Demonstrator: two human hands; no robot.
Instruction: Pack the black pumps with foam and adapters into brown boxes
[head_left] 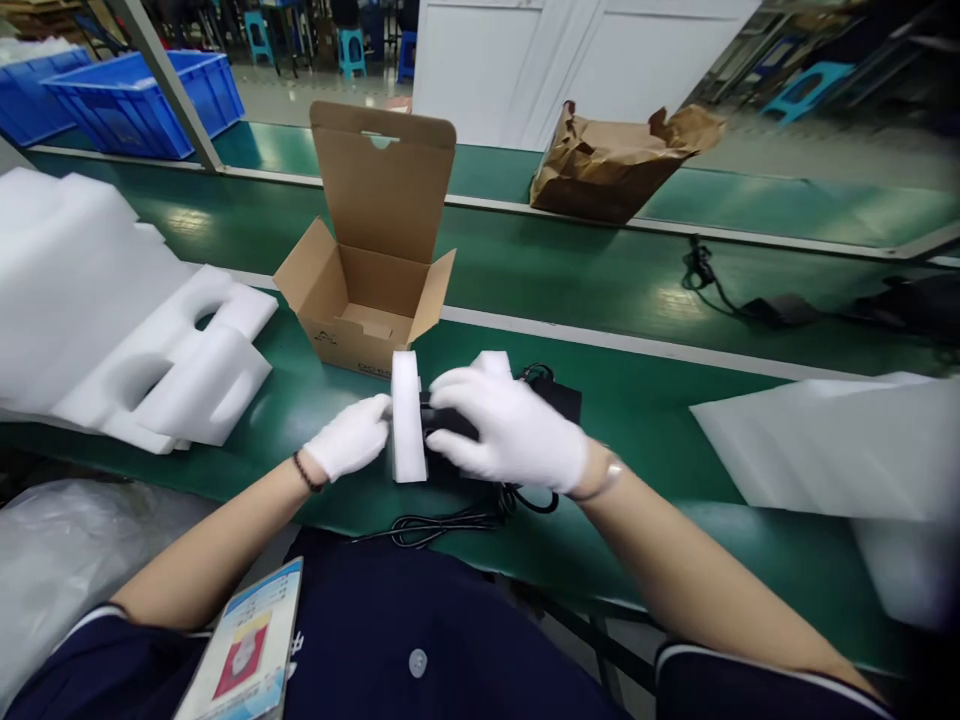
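A white foam end piece (409,418) stands upright at the near edge of the green bench. My left hand (352,437), in a white glove, has its fingers curled against the foam's left side, gripping it. Just right of the foam, a black device (454,422) lies mostly hidden under my right hand (514,428). That gloved hand bends its thumb and fingers around the device. A second white foam piece (493,363) shows behind the right hand. Black cable (442,522) lies coiled in front, and a black block (564,402) sits beyond the hand.
An open cardboard box (360,335) stands behind my hands, its lid and flaps raised. White foam pieces (202,385) pile up on the left; white foam sheets (832,440) lie on the right. On the conveyor behind are a torn brown paper bag (600,165), blue crates (142,105) and a black adapter (780,310).
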